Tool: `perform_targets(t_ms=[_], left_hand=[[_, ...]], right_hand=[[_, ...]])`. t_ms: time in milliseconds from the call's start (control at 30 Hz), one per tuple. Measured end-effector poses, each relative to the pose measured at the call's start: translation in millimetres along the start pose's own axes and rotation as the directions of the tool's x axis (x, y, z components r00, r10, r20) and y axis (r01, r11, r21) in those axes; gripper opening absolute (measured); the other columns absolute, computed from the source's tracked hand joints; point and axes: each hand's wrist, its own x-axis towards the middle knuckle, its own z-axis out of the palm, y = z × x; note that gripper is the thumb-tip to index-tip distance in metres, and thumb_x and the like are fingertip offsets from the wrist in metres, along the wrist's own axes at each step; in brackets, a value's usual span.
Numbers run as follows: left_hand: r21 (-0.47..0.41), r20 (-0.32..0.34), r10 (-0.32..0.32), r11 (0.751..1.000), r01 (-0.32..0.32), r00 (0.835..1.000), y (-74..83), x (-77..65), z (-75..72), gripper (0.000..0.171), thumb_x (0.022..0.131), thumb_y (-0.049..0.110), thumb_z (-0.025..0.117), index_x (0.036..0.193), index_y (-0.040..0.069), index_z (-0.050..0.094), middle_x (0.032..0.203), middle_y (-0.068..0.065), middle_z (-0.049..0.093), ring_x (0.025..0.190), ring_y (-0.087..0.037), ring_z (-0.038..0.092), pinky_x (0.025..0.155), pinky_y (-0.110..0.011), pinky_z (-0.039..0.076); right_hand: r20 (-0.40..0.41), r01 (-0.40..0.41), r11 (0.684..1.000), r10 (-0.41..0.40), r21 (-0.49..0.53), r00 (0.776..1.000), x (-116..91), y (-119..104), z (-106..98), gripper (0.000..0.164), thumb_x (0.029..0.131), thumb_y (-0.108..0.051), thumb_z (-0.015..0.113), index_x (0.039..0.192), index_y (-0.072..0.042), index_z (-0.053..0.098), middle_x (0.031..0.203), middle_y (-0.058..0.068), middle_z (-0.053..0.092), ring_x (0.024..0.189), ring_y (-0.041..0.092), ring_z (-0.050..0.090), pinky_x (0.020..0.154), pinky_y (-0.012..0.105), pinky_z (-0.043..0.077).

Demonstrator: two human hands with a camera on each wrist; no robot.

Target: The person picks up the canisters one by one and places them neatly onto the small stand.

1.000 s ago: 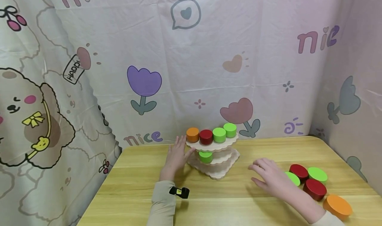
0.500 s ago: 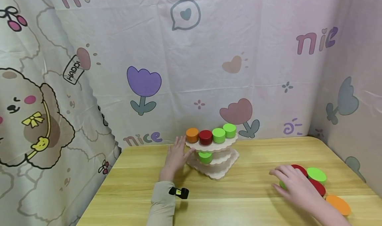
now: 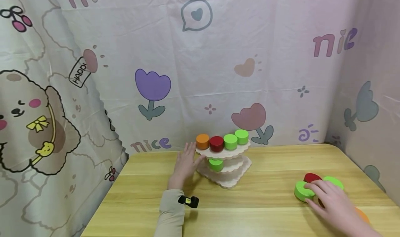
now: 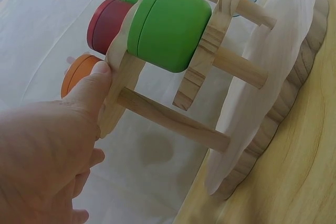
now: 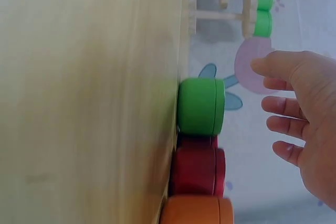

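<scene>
A three-tiered wooden stand (image 3: 229,179) with scalloped edges stands toward the back of the table. Along its top tier sit an orange round block (image 3: 202,141), a red one (image 3: 217,144) and two green ones; another green block (image 4: 169,27) rests on the middle tier. My left hand (image 3: 184,165) is at the stand's left side, its thumb on the top tier's edge and its fingers extended alongside. At the right, my right hand (image 3: 334,202) hovers over a group of round blocks, fingertips near a green block (image 5: 199,106); the right wrist view shows a gap between them.
Beside that green block are red blocks (image 5: 194,171), a second green block (image 3: 335,182) and an orange block (image 5: 191,211), partly hidden by the right hand and arm. A printed cloth (image 3: 206,63) hangs behind the wooden table (image 3: 140,195).
My right hand has moved right, from the open table between stand and blocks to above the group, uncovering the nearest green block. My left hand stays at the stand.
</scene>
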Motion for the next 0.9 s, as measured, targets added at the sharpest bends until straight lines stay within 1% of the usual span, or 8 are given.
perform_targets(t_ms=[67, 200, 367, 467, 567, 667, 800, 900], left_hand=[[0.005, -0.001, 0.001, 1.000, -0.001, 1.000, 0.4, 0.3, -0.1, 0.083, 0.094, 0.068, 0.035, 0.157, 0.017, 0.017, 0.164, -0.005, 0.016, 0.154, -0.026, 0.006, 0.122, -0.059, 0.004], [0.020, -0.002, 0.002, 1.000, -0.002, 1.000, 1.9, 0.2, -0.9, 0.084, 0.094, 0.069, 0.034, 0.157, 0.016, 0.018, 0.164, -0.005, 0.016, 0.154, -0.026, 0.006, 0.122, -0.060, 0.005], [0.054, -0.004, 0.002, 0.999, -0.002, 1.000, 3.5, 0.1, -2.3, 0.084, 0.094, 0.068, 0.035, 0.157, 0.014, 0.019, 0.163, -0.006, 0.017, 0.154, -0.027, 0.007, 0.121, -0.061, 0.007], [0.091, -0.001, 0.001, 0.996, 0.000, 1.000, 3.8, 0.5, -3.1, 0.083, 0.095, 0.067, 0.034, 0.157, 0.014, 0.018, 0.164, -0.006, 0.015, 0.154, -0.027, 0.006, 0.121, -0.061, 0.006], [0.117, 0.003, -0.002, 0.993, 0.002, 1.000, 4.0, 1.0, -3.7, 0.082, 0.096, 0.067, 0.034, 0.157, 0.015, 0.017, 0.164, -0.006, 0.013, 0.154, -0.027, 0.004, 0.121, -0.061, 0.006], [0.126, 0.010, -0.004, 0.992, 0.002, 1.000, 4.2, 1.2, -3.9, 0.082, 0.096, 0.066, 0.034, 0.157, 0.015, 0.016, 0.165, -0.006, 0.011, 0.154, -0.027, 0.003, 0.121, -0.061, 0.005], [0.129, 0.016, -0.006, 0.992, 0.004, 1.000, 4.4, 0.8, -3.8, 0.082, 0.096, 0.066, 0.034, 0.157, 0.015, 0.016, 0.165, -0.006, 0.011, 0.154, -0.027, 0.003, 0.122, -0.060, 0.005], [0.130, 0.014, -0.009, 0.991, 0.007, 1.000, 4.2, 0.0, -3.8, 0.082, 0.096, 0.066, 0.034, 0.157, 0.015, 0.016, 0.165, -0.006, 0.011, 0.154, -0.027, 0.004, 0.122, -0.060, 0.005]], right_hand=[[0.003, -0.017, 1.000, 0.017, -0.006, 1.000, -4, 4, -3, 0.041, 0.075, -0.046, 0.080, 0.100, -0.015, 0.069, 0.095, -0.005, 0.063, 0.083, 0.015, 0.053, 0.077, 0.027, 0.036], [0.067, -0.124, 0.991, 0.127, -0.040, 0.990, -13, 8, -11, 0.048, 0.058, -0.025, 0.090, 0.100, -0.015, 0.069, 0.096, -0.001, 0.064, 0.088, 0.022, 0.058, 0.077, 0.029, 0.037], [0.098, -0.188, 0.980, 0.194, -0.072, 0.976, -23, 16, -18, 0.045, 0.058, -0.027, 0.090, 0.095, -0.015, 0.069, 0.094, 0.003, 0.065, 0.087, 0.027, 0.060, 0.074, 0.029, 0.039], [0.101, -0.204, 0.975, 0.213, -0.092, 0.972, -29, 23, -21, 0.045, 0.057, -0.030, 0.090, 0.093, -0.013, 0.068, 0.092, 0.006, 0.065, 0.085, 0.030, 0.059, 0.073, 0.035, 0.043], [0.121, -0.246, 0.963, 0.259, -0.113, 0.958, -36, 29, -24, 0.048, 0.058, -0.033, 0.089, 0.094, -0.009, 0.068, 0.092, 0.010, 0.065, 0.084, 0.033, 0.058, 0.072, 0.045, 0.045], [0.129, -0.285, 0.949, 0.302, -0.137, 0.945, -44, 35, -26, 0.050, 0.058, -0.034, 0.090, 0.094, -0.008, 0.068, 0.091, 0.011, 0.064, 0.083, 0.033, 0.056, 0.072, 0.045, 0.043], [0.196, -0.349, 0.921, 0.380, -0.172, 0.904, -53, 42, -28, 0.056, 0.061, -0.040, 0.088, 0.100, -0.006, 0.067, 0.095, 0.013, 0.063, 0.086, 0.034, 0.055, 0.074, 0.047, 0.042], [0.294, -0.415, 0.887, 0.459, -0.203, 0.838, -59, 47, -28, 0.067, 0.069, -0.051, 0.082, 0.109, -0.002, 0.063, 0.102, 0.021, 0.060, 0.091, 0.039, 0.051, 0.077, 0.056, 0.043]])
